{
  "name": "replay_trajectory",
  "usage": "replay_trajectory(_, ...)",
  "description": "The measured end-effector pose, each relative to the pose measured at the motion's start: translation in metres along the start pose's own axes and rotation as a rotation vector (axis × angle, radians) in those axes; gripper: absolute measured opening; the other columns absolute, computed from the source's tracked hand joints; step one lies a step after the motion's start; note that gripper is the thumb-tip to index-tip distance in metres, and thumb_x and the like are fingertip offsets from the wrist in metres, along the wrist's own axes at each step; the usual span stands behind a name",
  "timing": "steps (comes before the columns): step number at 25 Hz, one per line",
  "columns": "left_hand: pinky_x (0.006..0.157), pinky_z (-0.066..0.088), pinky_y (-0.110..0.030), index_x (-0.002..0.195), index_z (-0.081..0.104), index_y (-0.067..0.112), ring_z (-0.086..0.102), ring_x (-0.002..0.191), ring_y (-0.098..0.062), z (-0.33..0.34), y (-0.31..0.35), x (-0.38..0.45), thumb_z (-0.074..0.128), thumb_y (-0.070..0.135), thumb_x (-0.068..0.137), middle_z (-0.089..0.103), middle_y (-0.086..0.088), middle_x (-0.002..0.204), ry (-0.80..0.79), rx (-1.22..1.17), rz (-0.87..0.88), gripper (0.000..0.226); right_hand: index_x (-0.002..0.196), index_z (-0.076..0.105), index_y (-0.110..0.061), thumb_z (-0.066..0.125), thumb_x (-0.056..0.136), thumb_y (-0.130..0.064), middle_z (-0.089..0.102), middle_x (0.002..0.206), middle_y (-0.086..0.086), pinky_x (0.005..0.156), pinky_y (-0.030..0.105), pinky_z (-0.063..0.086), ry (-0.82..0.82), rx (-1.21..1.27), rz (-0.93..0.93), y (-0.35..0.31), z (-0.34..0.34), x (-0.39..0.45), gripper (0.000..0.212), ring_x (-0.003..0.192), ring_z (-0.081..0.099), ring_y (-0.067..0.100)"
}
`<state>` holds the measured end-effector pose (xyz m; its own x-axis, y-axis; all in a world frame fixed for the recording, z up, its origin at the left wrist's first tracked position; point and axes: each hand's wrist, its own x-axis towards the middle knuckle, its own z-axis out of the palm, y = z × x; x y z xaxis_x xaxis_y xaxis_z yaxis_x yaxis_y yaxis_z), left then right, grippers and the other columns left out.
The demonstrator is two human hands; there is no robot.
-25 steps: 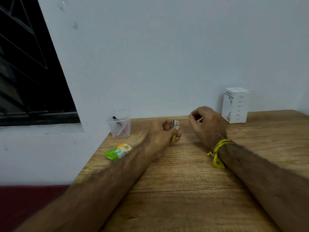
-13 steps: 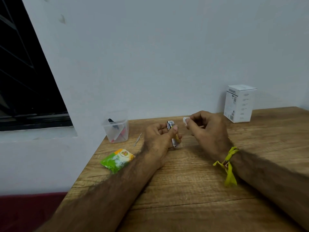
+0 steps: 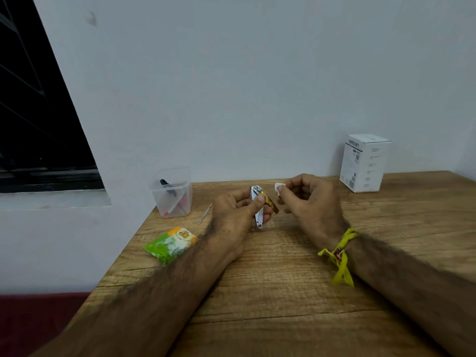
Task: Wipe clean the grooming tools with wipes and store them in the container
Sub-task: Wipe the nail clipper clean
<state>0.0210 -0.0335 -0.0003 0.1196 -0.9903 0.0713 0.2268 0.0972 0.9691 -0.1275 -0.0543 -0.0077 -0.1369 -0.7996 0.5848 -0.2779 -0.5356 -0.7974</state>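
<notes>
My left hand (image 3: 238, 215) grips a silver nail clipper (image 3: 258, 211) upright, its gold lever swung out to the right. Just right of it, my right hand (image 3: 309, 202) pinches a small white wipe (image 3: 278, 188) between thumb and fingertips, a short gap from the clipper. A clear plastic container (image 3: 173, 194) stands at the table's back left with a black tool and red-handled tools inside. A thin metal tool (image 3: 204, 215) lies on the wood between the container and my left hand. A green and orange wipe packet (image 3: 170, 244) lies near the left edge.
A white cardboard box (image 3: 364, 163) stands at the back right against the wall. The wooden table (image 3: 283, 292) ends at the left beside a dark window (image 3: 38, 124). A yellow band circles my right wrist.
Both hands have drawn nearer to me and lifted slightly. The clipper's lever has swung open and the wipe now shows at my right fingertips, close to the clipper head.
</notes>
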Motion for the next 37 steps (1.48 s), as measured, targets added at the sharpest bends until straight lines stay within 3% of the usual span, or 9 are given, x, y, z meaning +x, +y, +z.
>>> replay_trajectory(4,0.06,0.061,-0.031,0.121,0.063,0.002,0.073,0.07,-0.022,0.001,-0.001,-0.001,0.068,-0.005,0.089,0.075,-0.019,0.088,-0.077,0.032,0.032,0.033,0.084,0.071,-0.013,0.074,0.087,-0.016,0.067,0.073,-0.008,0.061,0.02,0.051,-0.006,-0.3,-0.385,-0.001,-0.008,0.002,0.006,0.066,0.063,0.006)
replay_trajectory(9,0.061,0.062,-0.03,0.122,0.065,0.004,0.075,0.076,-0.024,0.001,-0.005,0.002,0.068,-0.006,0.089,0.077,-0.018,0.096,-0.112,0.017,0.049,0.034,0.093,0.07,-0.011,0.067,0.088,-0.009,0.065,0.083,0.0,0.069,0.039,0.052,-0.155,-0.559,-0.625,0.009,-0.003,0.003,0.007,0.075,0.061,0.017)
replay_trajectory(12,0.064,0.062,-0.031,0.118,0.068,0.002,0.075,0.078,-0.025,0.0,-0.007,0.004,0.065,-0.008,0.09,0.077,-0.018,0.096,-0.139,0.012,0.045,0.03,0.097,0.071,-0.01,0.061,0.09,-0.011,0.067,0.089,0.002,0.069,0.043,0.053,-0.181,-0.589,-0.663,0.012,-0.003,0.003,0.013,0.078,0.063,0.023)
replay_trajectory(18,0.062,0.062,-0.029,0.09,0.071,0.014,0.073,0.068,-0.018,-0.002,-0.007,0.004,0.059,-0.014,0.091,0.076,-0.008,0.076,-0.201,0.041,0.055,0.03,0.092,0.071,-0.005,0.058,0.089,-0.012,0.068,0.088,0.01,0.065,0.044,0.053,-0.254,-0.793,-0.751,0.012,-0.002,0.003,0.015,0.071,0.064,0.033)
replay_trajectory(28,0.067,0.064,-0.034,0.092,0.07,0.012,0.074,0.071,-0.022,-0.002,-0.009,0.007,0.06,-0.014,0.09,0.076,-0.009,0.079,-0.167,0.033,0.036,0.028,0.096,0.072,-0.005,0.061,0.087,-0.009,0.071,0.093,0.011,0.067,0.043,0.054,-0.302,-0.805,-0.771,0.012,-0.006,0.0,0.015,0.075,0.066,0.035)
replay_trajectory(34,0.065,0.063,-0.03,0.09,0.07,0.011,0.073,0.068,-0.017,0.0,-0.006,0.005,0.058,-0.015,0.092,0.075,-0.004,0.072,-0.183,0.063,0.019,0.029,0.093,0.072,-0.005,0.062,0.087,-0.009,0.07,0.093,0.012,0.065,0.046,0.055,-0.297,-0.789,-0.727,0.011,-0.009,0.001,0.013,0.075,0.066,0.037)
replay_trajectory(37,0.07,0.063,-0.031,0.092,0.069,0.01,0.073,0.074,-0.02,0.0,-0.005,0.005,0.057,-0.015,0.092,0.074,-0.01,0.083,-0.169,0.057,0.007,0.028,0.092,0.073,-0.006,0.064,0.082,-0.007,0.071,0.09,0.013,0.063,0.044,0.056,-0.311,-0.78,-0.747,0.009,-0.007,-0.001,0.014,0.072,0.066,0.037)
